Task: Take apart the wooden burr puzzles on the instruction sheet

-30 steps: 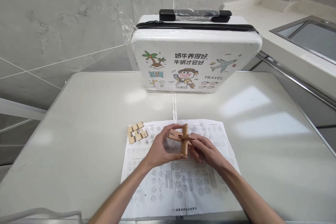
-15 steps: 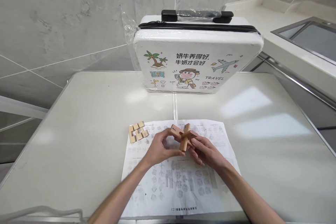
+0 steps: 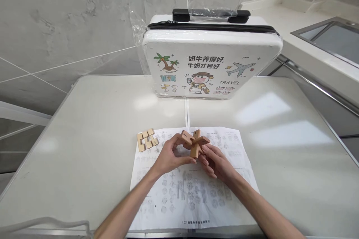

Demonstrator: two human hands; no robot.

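Note:
Several notched wooden pieces interlock in a cross-shaped wooden burr puzzle point(image 3: 195, 145), held above the printed sheet. My left hand point(image 3: 171, 157) is closed on its left side, the thumb under the near end and the fingers behind the left bar. From the right, my right hand point(image 3: 217, 160) pinches the lower right part; some of its fingertips are hidden by the wood. Dark marks show on some bar faces. The instruction sheet point(image 3: 179, 209) lies flat below both hands, covered in small diagrams. At its upper left corner rest loose notched wooden pieces point(image 3: 141, 145), set close together.
A white suitcase point(image 3: 207, 41) in clear plastic wrap stands at the back of the pale table point(image 3: 84, 138). A counter point(image 3: 280, 13) with a sink point(image 3: 333, 37) is at the right. A pale cord or tube point(image 3: 47, 222) crosses the lower left corner.
The puzzle in my hands has turned and shifted slightly left. My right hand has moved a little left with it. The loose pieces stay put.

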